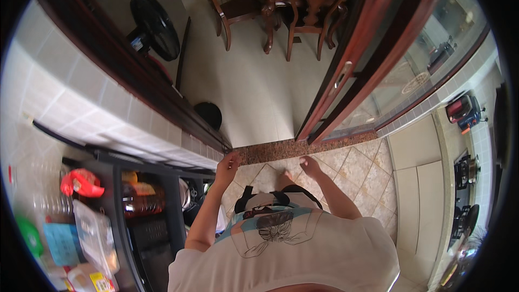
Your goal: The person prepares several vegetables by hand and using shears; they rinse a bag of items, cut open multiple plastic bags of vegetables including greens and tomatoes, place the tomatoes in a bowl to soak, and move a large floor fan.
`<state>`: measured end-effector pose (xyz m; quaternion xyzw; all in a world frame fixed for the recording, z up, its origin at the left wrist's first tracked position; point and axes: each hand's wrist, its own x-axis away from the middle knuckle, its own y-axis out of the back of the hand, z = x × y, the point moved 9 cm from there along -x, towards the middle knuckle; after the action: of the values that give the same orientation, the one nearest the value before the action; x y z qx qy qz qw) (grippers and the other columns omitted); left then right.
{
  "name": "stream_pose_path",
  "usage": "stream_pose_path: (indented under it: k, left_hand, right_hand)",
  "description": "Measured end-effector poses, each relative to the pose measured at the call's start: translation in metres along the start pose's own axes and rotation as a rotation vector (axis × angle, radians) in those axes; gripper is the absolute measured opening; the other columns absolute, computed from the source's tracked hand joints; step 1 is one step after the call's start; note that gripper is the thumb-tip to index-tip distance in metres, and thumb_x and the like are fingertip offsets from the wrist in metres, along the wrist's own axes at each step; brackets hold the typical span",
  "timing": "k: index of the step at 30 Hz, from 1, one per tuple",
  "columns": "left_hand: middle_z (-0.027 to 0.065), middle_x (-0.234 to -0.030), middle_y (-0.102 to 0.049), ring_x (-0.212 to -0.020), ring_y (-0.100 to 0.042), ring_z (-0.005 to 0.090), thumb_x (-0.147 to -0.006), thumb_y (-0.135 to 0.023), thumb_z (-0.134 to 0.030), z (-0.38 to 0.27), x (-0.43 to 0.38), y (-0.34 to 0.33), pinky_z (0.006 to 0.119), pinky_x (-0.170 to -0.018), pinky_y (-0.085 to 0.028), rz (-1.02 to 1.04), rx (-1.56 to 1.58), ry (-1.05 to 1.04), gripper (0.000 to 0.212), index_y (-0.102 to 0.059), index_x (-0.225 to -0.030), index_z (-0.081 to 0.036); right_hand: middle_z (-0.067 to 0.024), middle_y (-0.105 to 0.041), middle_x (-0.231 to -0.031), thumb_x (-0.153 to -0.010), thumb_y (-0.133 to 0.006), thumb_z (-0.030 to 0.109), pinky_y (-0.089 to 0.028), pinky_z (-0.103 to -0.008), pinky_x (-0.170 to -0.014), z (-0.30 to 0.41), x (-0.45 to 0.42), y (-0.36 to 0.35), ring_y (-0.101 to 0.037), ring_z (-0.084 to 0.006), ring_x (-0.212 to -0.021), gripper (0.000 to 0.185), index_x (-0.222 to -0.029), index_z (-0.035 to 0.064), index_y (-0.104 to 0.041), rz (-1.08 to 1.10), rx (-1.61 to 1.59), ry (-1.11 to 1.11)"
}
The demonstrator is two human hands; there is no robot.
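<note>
My left hand (228, 165) hangs in front of me at the left, near the foot of the tiled wall by the doorway. It holds nothing I can see, its fingers loosely bent and apart. On the other side, my right hand (310, 167) is over the floor tiles, also with nothing visible in it and its fingers loosely curled. Between and beyond them runs a speckled reddish-brown stone threshold (265, 152). A bare foot (287, 174) shows under me near the threshold.
Red-brown wooden sliding doors (348, 63) with glass stand at the right of the doorway. Beyond it are a black fan (156, 26) and carved wooden chairs (316, 6). A dark shelf rack (121, 211) with bottles and containers lines the left; a counter with a gas stove (461, 211) the right.
</note>
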<state>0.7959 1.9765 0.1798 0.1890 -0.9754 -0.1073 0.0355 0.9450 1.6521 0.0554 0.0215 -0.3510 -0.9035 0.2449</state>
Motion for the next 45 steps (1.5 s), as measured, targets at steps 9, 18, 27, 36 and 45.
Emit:
stream_pose_path:
  k: [9, 18, 27, 36, 45]
  left_hand:
    - [0.0023, -0.076, -0.056, -0.062, -0.052, 0.0080, -0.086, -0.055, -0.001, 0.021, -0.178, 0.059, 0.022, -0.052, -0.044, -0.316, 0.214, 0.009, 0.044, -0.041, -0.128, -0.005]
    - [0.0064, -0.090, -0.053, -0.062, -0.051, 0.0110, -0.080, -0.058, -0.004, 0.007, -0.303, 0.172, 0.026, -0.056, -0.045, -0.928, 0.288, 0.187, 0.057, -0.035, -0.132, -0.006]
    - [0.0073, -0.093, -0.054, -0.073, -0.053, 0.0138, -0.078, -0.060, -0.002, 0.050, -0.408, 0.341, 0.028, -0.065, -0.046, -1.437, 0.323, 0.207, 0.055, -0.038, -0.128, -0.005]
    - [0.0085, -0.098, -0.055, -0.081, -0.054, 0.0164, -0.074, -0.062, 0.001, 0.054, -0.481, 0.457, 0.029, -0.070, -0.047, -1.241, 0.374, 0.064, 0.055, -0.041, -0.125, -0.003]
    - [0.0096, -0.104, -0.055, -0.089, -0.056, 0.0189, -0.071, -0.064, 0.005, 0.073, -0.493, 0.483, 0.031, -0.076, -0.048, -1.098, 0.426, 0.104, 0.055, -0.043, -0.121, -0.002]
  right_hand:
    - [-0.0179, -0.059, -0.094, -0.074, -0.059, 0.002, -0.046, -0.0436, -0.081, 0.151, -0.234, 0.141, -0.055, -0.0354, -0.093, 0.034, -0.108, 0.0065, -0.056, -0.363, 0.325, 0.436]
    - [-0.0135, -0.057, -0.092, -0.074, -0.057, 0.012, -0.034, -0.0585, -0.092, 0.076, -0.296, 0.137, -0.052, -0.0315, -0.097, 0.028, -0.101, 0.0052, -0.057, -0.188, 0.651, 0.244]
    - [-0.0195, -0.060, -0.082, -0.073, -0.054, 0.003, -0.047, -0.0453, -0.069, 0.067, -0.300, 0.139, -0.058, -0.0364, -0.080, 0.010, -0.082, 0.0027, -0.059, -0.336, 0.606, 0.211]
    - [-0.0145, -0.063, -0.080, -0.077, -0.056, 0.006, -0.050, -0.0372, -0.067, 0.078, -0.453, 0.046, -0.063, -0.0285, -0.074, 0.014, -0.089, 0.0039, -0.062, 0.195, 0.303, 0.243]
    - [-0.0186, -0.063, -0.090, -0.082, -0.054, 0.015, -0.051, -0.0395, -0.071, 0.280, -0.641, -0.157, -0.062, -0.0343, -0.082, 0.022, -0.101, 0.0068, -0.060, 0.720, 0.220, 0.498]
